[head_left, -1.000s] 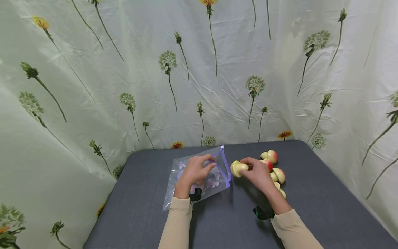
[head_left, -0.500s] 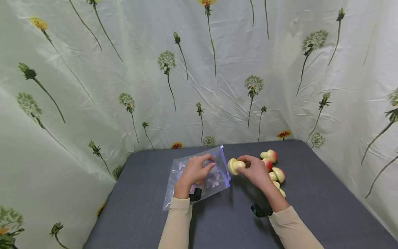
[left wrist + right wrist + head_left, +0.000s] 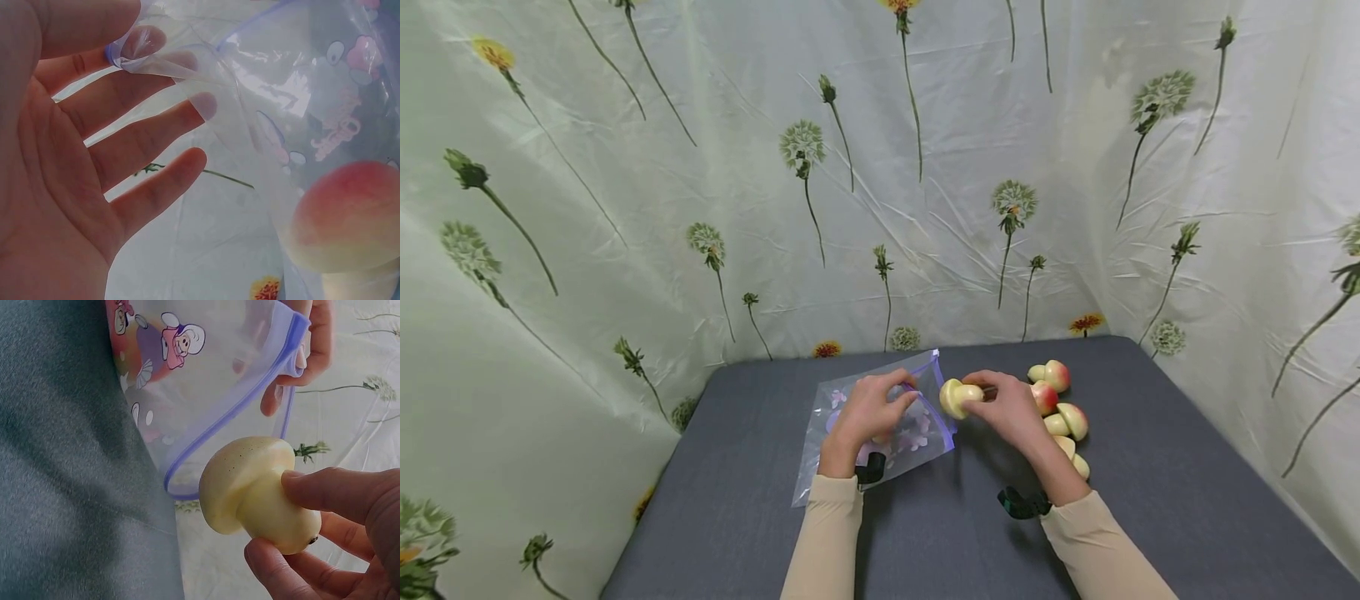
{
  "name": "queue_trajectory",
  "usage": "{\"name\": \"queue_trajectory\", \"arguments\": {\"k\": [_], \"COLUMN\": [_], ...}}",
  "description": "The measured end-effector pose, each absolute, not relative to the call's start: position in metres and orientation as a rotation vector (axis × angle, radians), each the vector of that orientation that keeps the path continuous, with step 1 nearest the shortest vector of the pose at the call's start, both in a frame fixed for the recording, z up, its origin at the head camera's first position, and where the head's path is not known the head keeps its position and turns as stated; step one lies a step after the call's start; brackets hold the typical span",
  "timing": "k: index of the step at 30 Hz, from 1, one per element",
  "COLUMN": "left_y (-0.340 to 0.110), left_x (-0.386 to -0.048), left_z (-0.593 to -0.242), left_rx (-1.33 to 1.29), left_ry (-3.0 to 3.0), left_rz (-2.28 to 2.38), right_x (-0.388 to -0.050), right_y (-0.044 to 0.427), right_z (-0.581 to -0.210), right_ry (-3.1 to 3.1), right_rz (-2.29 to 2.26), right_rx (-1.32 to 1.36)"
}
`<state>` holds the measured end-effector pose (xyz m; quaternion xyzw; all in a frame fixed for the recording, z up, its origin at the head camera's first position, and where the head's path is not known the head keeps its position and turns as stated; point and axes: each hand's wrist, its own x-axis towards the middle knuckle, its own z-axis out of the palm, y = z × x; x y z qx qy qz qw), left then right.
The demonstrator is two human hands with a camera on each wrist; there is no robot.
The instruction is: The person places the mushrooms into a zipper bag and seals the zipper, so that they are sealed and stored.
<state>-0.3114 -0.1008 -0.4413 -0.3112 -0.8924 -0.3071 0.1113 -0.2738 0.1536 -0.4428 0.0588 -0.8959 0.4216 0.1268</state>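
A pale, creased curtain (image 3: 880,167) printed with dandelions rises from ten through twelve to two o'clock, enclosing a matte, dark blue-grey table (image 3: 752,433). Near the table's middle, a clear zip bag (image 3: 823,417) with violet edging and cartoon prints has its mouth parted towards three o'clock. A cluster of mushrooms (image 3: 1071,421), cream with red-blushed caps, lies at three o'clock from the bag. The left hand (image 3: 872,408) pinches the bag's rim, its other fingers extended. The right hand (image 3: 1011,408) holds a pale yellow mushroom (image 3: 259,494) by its stem just beside the mouth, cap towards nine o'clock: smooth, finely speckled, dark-tipped at the stem. A red-and-cream mushroom (image 3: 350,219) shows inside the bag.
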Motion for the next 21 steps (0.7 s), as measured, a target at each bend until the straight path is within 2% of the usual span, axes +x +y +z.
{"name": "queue_trajectory", "arguments": {"k": [21], "left_y": [-0.105], "left_x": [-0.313], "left_z": [-0.439], "left_rx": [-0.915], "left_ry": [-2.602], "left_rz": [-0.89], "right_x": [-0.276], "right_y": [0.137], "right_z": [-0.44], "right_ry": [-2.629], "right_rz": [1.358], "right_rx": [0.26]}}
